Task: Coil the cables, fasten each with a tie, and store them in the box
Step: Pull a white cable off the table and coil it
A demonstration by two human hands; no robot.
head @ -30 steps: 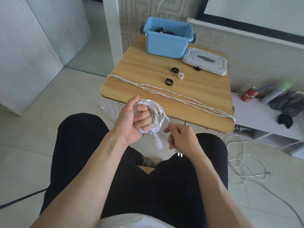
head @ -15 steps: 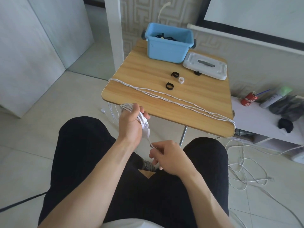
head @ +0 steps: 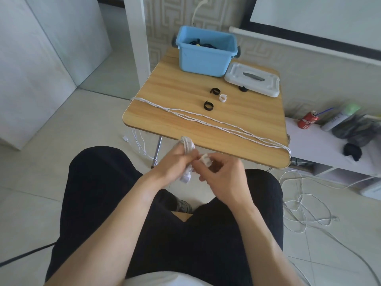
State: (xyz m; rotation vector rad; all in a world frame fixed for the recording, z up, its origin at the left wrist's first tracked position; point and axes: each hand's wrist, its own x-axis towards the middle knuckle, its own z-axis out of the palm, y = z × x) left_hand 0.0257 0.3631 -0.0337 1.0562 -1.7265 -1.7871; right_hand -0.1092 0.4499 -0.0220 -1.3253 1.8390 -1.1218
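My left hand (head: 172, 162) grips a coiled white cable (head: 187, 144) just below the table's near edge. My right hand (head: 221, 172) pinches the cable's white plug end (head: 206, 158) beside the coil. Several long white cables (head: 216, 125) lie stretched across the wooden table (head: 175, 83) and hang off both sides. Two black ties (head: 208, 105) (head: 215, 91) and a white tie (head: 223, 98) lie mid-table. The blue box (head: 206, 56), with dark cables inside, stands at the table's far edge.
A white lid (head: 252, 81) lies right of the box, a third black tie (head: 243, 88) at its edge. Loose white cable (head: 303, 205) sprawls on the floor at right. A low white shelf (head: 329, 145) holds a red can (head: 308, 121) and dark items.
Both hands have moved right and come together. My right hand rose from my lap to the coil and now pinches the plug end. The view shifted left and up.
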